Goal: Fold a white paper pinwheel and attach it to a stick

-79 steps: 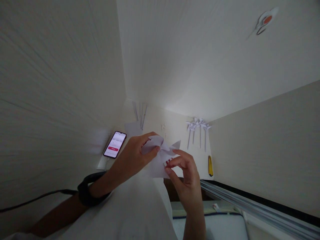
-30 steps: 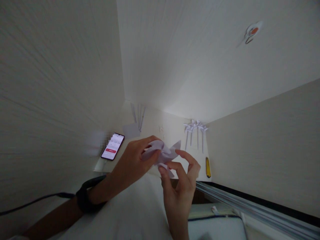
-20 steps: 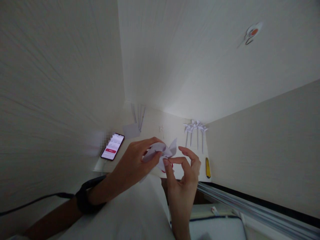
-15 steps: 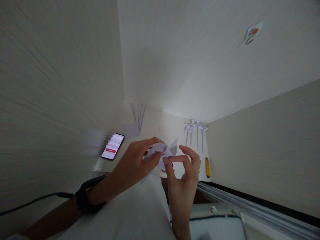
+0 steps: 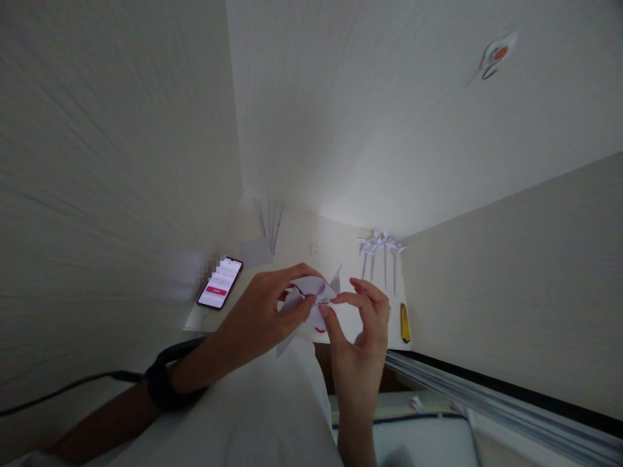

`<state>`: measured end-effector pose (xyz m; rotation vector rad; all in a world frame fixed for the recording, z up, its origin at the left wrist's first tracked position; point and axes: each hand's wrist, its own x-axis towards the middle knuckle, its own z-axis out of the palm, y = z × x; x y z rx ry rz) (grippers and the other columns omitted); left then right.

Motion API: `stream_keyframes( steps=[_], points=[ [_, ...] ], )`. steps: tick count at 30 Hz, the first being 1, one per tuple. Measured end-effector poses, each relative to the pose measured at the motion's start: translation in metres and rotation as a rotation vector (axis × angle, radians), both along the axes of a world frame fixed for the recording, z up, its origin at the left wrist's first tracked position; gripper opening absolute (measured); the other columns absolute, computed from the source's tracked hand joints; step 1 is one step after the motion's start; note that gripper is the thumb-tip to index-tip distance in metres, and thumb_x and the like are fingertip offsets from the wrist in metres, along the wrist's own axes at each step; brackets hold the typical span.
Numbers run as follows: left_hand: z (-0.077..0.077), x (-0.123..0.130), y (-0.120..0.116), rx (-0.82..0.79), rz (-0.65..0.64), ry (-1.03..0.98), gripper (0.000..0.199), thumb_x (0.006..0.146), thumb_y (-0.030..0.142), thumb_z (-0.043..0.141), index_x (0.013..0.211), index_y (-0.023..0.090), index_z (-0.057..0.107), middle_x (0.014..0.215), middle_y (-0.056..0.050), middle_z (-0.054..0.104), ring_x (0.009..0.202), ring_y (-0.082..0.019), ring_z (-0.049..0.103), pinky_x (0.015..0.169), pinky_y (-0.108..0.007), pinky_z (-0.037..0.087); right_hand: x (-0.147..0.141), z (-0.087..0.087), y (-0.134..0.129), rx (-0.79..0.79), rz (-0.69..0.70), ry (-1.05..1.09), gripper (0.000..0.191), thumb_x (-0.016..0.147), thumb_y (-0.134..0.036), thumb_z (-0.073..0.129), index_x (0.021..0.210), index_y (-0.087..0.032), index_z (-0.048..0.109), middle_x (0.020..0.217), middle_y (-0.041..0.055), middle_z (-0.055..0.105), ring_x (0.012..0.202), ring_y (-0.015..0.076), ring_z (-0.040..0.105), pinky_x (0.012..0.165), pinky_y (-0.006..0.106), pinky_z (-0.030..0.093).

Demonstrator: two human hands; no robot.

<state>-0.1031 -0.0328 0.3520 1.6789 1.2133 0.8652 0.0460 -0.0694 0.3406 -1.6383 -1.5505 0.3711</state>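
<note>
A white paper pinwheel with curled blades is held over the table's near edge. My left hand grips it from the left, thumb pressed near its centre and fingers behind the paper. On the other side my right hand has thumb and index fingertips at the pinwheel's centre, with a small gap showing between them; the other fingers are bent and raised. Something thin and red shows just below the paper, partly hidden. Whatever lies at the very centre is too small to make out.
On the white table lie several thin sticks, a square paper sheet, a lit phone, several finished pinwheels on sticks and a yellow cutter. Walls enclose the table's left, back and right. A black cable runs to my left wrist.
My right index fingertip has lifted slightly away from the thumb at the pinwheel's centre. The right-hand blade looks narrower and tilted. My left hand keeps its grip.
</note>
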Motion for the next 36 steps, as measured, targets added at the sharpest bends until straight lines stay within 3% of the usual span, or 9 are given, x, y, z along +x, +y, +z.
stream_keyframes(
  steps=[7,11,15,20,24,33,36],
  points=[
    [0.004,0.0,0.001,-0.092,-0.01,-0.086,0.017,0.079,0.017,0.056,0.093,0.019,0.065,0.085,0.003,0.069,0.058,-0.007,0.053,0.048,-0.017,0.036,-0.004,0.004,-0.005,0.059,-0.054,0.039,0.012,0.078,-0.026,0.068,0.075,-0.021,0.058,0.107,0.0039,0.052,0.106,0.0206,0.05,0.092,0.038,0.035],
    [0.005,-0.001,0.002,-0.156,-0.042,-0.162,0.021,0.077,0.015,0.055,0.095,0.02,0.064,0.087,0.003,0.068,0.066,-0.009,0.057,0.054,-0.017,0.04,-0.003,0.004,-0.003,0.068,-0.046,0.065,0.019,0.076,-0.027,0.07,0.082,-0.022,0.053,0.109,0.0038,0.052,0.108,0.0206,0.049,0.094,0.039,0.035],
    [0.005,-0.002,0.002,-0.187,-0.069,-0.175,0.021,0.077,0.016,0.056,0.096,0.02,0.063,0.08,0.003,0.064,0.058,-0.008,0.053,0.051,-0.017,0.038,-0.002,0.003,-0.001,0.055,-0.027,0.172,0.03,0.073,-0.027,0.07,0.092,-0.022,0.048,0.112,0.0051,0.051,0.111,0.0213,0.049,0.094,0.04,0.037],
    [0.005,-0.004,0.001,-0.199,-0.108,-0.18,0.024,0.075,0.013,0.059,0.096,0.022,0.063,0.076,0.005,0.062,0.051,-0.006,0.044,0.045,-0.016,0.031,-0.001,0.006,-0.002,-0.04,0.02,0.317,0.038,0.073,-0.023,0.068,0.105,-0.023,0.048,0.116,0.0051,0.05,0.114,0.0197,0.049,0.095,0.038,0.039],
    [0.006,-0.004,0.0,-0.236,-0.114,-0.218,0.024,0.074,0.012,0.058,0.095,0.021,0.062,0.074,0.005,0.06,0.05,-0.005,0.042,0.043,-0.015,0.031,0.0,0.003,-0.005,-0.112,0.056,0.471,0.041,0.073,-0.022,0.067,0.11,-0.023,0.048,0.11,0.0038,0.052,0.104,0.0168,0.052,0.09,0.033,0.042],
    [0.005,-0.001,0.0,-0.225,-0.033,-0.212,0.021,0.073,0.013,0.057,0.092,0.018,0.062,0.076,0.003,0.062,0.057,-0.008,0.052,0.048,-0.015,0.038,0.007,-0.003,-0.005,-0.355,0.149,0.721,0.031,0.076,-0.038,0.064,0.099,-0.021,0.053,0.088,0.0018,0.059,0.083,0.0155,0.056,0.076,0.03,0.047],
    [0.005,0.0,0.0,-0.185,-0.008,-0.178,0.023,0.073,0.013,0.058,0.093,0.02,0.062,0.078,0.004,0.063,0.058,-0.007,0.053,0.05,-0.015,0.039,0.005,-0.002,-0.008,-0.419,0.098,0.745,0.034,0.071,-0.039,0.069,0.097,-0.019,0.058,0.091,0.004,0.063,0.085,0.017,0.058,0.076,0.031,0.048]
  ],
)
